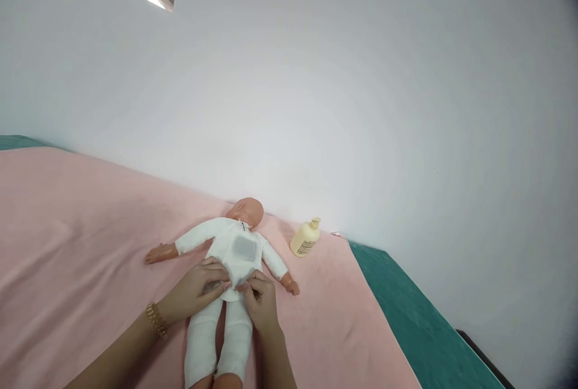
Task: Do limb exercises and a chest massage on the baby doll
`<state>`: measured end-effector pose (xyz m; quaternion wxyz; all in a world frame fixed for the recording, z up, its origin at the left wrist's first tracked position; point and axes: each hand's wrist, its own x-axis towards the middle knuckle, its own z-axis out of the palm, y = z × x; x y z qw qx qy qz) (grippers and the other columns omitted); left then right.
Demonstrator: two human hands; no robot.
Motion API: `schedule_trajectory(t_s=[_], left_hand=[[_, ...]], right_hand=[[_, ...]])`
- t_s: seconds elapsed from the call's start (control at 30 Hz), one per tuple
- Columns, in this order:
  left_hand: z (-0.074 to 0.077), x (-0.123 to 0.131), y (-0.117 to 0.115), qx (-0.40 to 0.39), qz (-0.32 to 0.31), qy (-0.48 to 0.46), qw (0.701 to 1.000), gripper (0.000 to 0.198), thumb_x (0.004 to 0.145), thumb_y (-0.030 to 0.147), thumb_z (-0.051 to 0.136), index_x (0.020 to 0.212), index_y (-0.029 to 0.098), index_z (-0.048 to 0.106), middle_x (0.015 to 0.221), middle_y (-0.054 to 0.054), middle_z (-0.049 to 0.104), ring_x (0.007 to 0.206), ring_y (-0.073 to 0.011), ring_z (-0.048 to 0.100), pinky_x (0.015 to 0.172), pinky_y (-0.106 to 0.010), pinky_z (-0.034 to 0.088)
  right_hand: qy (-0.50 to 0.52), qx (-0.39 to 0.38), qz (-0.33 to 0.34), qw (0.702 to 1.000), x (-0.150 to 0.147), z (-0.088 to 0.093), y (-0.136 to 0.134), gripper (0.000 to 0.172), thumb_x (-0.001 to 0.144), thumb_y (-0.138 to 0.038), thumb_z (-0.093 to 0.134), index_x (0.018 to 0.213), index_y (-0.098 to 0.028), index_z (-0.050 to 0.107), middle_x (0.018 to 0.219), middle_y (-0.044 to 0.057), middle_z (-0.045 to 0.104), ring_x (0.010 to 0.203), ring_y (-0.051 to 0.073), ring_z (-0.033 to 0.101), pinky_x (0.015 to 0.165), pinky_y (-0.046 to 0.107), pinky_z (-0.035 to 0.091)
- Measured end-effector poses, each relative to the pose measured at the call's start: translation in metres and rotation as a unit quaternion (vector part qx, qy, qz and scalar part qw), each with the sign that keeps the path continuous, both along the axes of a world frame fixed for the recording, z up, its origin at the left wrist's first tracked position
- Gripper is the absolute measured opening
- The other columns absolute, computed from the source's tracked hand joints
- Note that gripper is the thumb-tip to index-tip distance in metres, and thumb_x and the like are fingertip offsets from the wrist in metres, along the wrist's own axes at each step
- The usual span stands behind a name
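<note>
A baby doll in a white long-sleeved top and white leggings lies on its back on a pink cloth, with its arms spread. A grey rectangular patch shows on its chest. My left hand, with a gold bracelet at the wrist, pinches the left side of the top's lower part. On the right side of the waist, my right hand has its fingers closed on the same white fabric. The two hands are close together over the doll's belly.
A pale yellow pump bottle stands right of the doll, near the wall. Under the wrinkled pink cloth, a green surface shows at the right. The wall rises behind the doll's head.
</note>
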<state>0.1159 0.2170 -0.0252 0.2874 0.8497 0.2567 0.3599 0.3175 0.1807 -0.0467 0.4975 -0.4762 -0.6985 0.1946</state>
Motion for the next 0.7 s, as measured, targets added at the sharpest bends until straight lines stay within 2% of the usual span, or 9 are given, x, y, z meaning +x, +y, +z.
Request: schedule_trajectory(t_s=[0.13,0.27,0.33,0.43,0.57,0.7], left_hand=[[0.0,0.0,-0.001,0.017,0.006,-0.003,1.0,0.029,0.098,0.035,0.045,0.082,0.019,0.064,0.087,-0.002,0.068,0.091,-0.0187,0.055,0.083,-0.03,0.044],[0.002,-0.002,-0.003,0.049,0.033,-0.046,0.997,0.031,0.098,0.035,0.045,0.085,0.02,0.069,0.092,-0.004,0.068,0.091,-0.0188,0.058,0.083,-0.03,0.047],[0.002,-0.003,-0.003,0.065,0.052,-0.06,0.995,0.031,0.097,0.034,0.044,0.088,0.021,0.071,0.099,-0.006,0.067,0.096,-0.0195,0.059,0.085,-0.03,0.048],[0.0,-0.005,-0.003,0.084,0.068,-0.06,0.992,0.027,0.096,0.032,0.046,0.094,0.024,0.072,0.109,-0.006,0.066,0.104,-0.0205,0.058,0.091,-0.032,0.048],[-0.005,-0.003,0.0,0.091,0.053,-0.032,0.994,0.023,0.096,0.03,0.048,0.1,0.027,0.071,0.115,-0.003,0.064,0.113,-0.0203,0.055,0.098,-0.034,0.044],[-0.009,-0.001,0.002,0.064,0.063,-0.023,0.996,0.024,0.097,0.033,0.047,0.098,0.025,0.071,0.11,-0.003,0.066,0.108,-0.0197,0.057,0.096,-0.034,0.045]], right_hand=[[-0.014,0.023,-0.006,1.0,-0.001,-0.002,-0.001,0.026,0.082,-0.015,0.052,0.066,-0.016,0.072,0.068,0.003,0.058,0.061,0.009,0.049,0.055,0.022,0.031],[-0.018,0.066,-0.029,0.997,-0.001,0.001,-0.006,0.03,0.088,-0.021,0.049,0.071,-0.017,0.074,0.07,0.004,0.057,0.062,0.01,0.049,0.054,0.023,0.031],[-0.028,0.103,-0.053,0.993,-0.001,0.005,-0.009,0.032,0.092,-0.024,0.047,0.077,-0.018,0.075,0.074,0.005,0.058,0.069,0.012,0.052,0.059,0.024,0.037],[-0.037,0.137,-0.063,0.988,-0.002,0.012,-0.01,0.032,0.096,-0.027,0.043,0.093,-0.021,0.075,0.09,0.007,0.062,0.088,0.015,0.058,0.075,0.028,0.046],[-0.039,0.107,-0.042,0.993,-0.002,0.014,-0.009,0.029,0.097,-0.028,0.044,0.104,-0.023,0.072,0.103,0.006,0.062,0.101,0.016,0.057,0.091,0.031,0.045],[-0.035,0.057,-0.026,0.997,-0.002,0.011,-0.005,0.028,0.096,-0.028,0.045,0.1,-0.023,0.072,0.101,0.006,0.063,0.099,0.015,0.058,0.091,0.03,0.045]])
